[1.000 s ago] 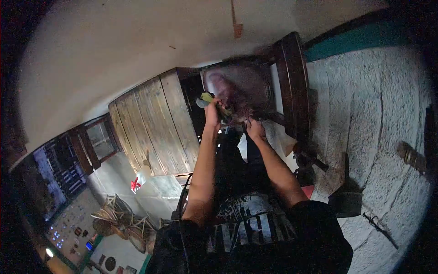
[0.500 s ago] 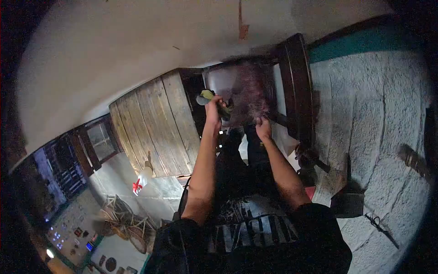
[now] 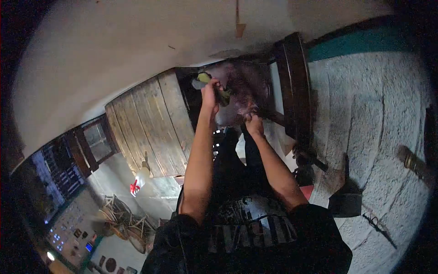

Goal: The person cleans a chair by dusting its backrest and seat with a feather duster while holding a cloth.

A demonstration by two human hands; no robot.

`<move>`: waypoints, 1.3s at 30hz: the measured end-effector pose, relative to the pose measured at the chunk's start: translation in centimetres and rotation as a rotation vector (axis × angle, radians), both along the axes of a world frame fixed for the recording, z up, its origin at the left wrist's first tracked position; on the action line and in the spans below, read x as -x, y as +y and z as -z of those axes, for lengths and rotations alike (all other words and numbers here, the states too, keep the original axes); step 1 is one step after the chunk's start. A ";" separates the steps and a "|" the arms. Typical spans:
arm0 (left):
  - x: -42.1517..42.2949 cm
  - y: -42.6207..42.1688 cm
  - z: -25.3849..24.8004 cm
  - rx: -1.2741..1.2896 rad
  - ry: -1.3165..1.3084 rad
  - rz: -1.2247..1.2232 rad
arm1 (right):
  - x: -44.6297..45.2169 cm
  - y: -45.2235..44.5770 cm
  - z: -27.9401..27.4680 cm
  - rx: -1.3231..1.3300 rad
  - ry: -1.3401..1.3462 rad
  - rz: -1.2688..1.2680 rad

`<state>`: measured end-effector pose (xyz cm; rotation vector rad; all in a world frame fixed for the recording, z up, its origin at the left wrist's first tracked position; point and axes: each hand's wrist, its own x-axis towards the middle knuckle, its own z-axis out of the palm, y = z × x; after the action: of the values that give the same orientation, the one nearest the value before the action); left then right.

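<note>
Beyond my body, a dark reddish-brown panel-like surface (image 3: 253,82) with a pale sheen on its left side lies in front of both hands. My left hand (image 3: 210,95) is closed around a yellow-green and dark object (image 3: 204,77) with a pale grey rounded end; its kind is not clear. It is over the left part of the surface. At the surface's near edge is my right hand (image 3: 254,124), its fingers curled together. Whatever those fingers hold, if anything, is too dark and small to make out.
A wooden plank top (image 3: 146,123) stands to the left, with a red-triggered spray bottle (image 3: 142,176) by its near edge. Dark wooden boards (image 3: 294,86) rise at the right, before a rough pale wall (image 3: 360,105). A dark box (image 3: 345,204) sits at lower right.
My left hand has moved slightly forward with the yellow-green object. My right hand has shifted a little left along the near edge. The view has moved slightly.
</note>
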<state>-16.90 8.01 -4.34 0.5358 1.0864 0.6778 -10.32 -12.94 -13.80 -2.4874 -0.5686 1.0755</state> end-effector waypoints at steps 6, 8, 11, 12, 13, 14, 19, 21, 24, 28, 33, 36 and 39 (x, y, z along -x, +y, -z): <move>-1.1 1.9 -0.7 0.016 -0.016 0.033 | -3.2 -1.6 1.0 -0.077 0.024 -0.235; -1.4 1.9 -0.3 -0.024 -0.082 0.067 | -3.6 -2.0 1.1 -0.065 -0.048 -0.297; -2.2 2.0 0.5 0.056 -0.128 -0.024 | -3.2 -2.6 1.0 -0.024 -0.068 0.119; -2.4 1.7 0.8 0.064 -0.117 -0.040 | -3.3 -3.6 1.3 -0.020 -0.066 0.125; -2.7 1.3 0.8 0.072 -0.108 -0.053 | -4.1 -5.2 2.0 -0.039 -0.065 0.054; -3.0 0.8 0.8 0.076 -0.111 -0.043 | -5.2 -6.8 2.8 -0.058 -0.067 -0.015; -3.9 -2.2 2.1 0.083 -0.103 0.022 | -6.1 -12.9 4.5 -0.210 -0.208 -0.016; -3.8 -3.9 2.3 0.092 -0.100 0.029 | -6.1 -15.6 4.7 -0.147 -0.105 -0.011; -3.1 -6.6 2.6 0.140 -0.125 0.045 | -4.9 -17.8 3.1 -0.009 -0.046 -0.008; -1.7 -9.3 2.9 0.166 -0.092 0.153 | -1.0 -20.3 3.8 -0.157 -0.250 0.049; 0.9 -12.9 2.2 0.184 -0.056 0.231 | 2.2 -24.2 3.6 -0.245 -0.079 -0.002; 2.5 -14.3 1.7 0.149 -0.051 0.245 | 4.9 -24.8 2.9 -0.178 -0.100 0.043; 3.8 -15.4 1.5 0.179 -0.102 0.235 | 5.6 -25.6 2.8 -0.220 -0.044 0.012</move>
<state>-20.72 -7.38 -5.81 0.4606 0.9600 0.3942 -15.93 -38.54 -16.61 -2.3246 -0.6472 0.9037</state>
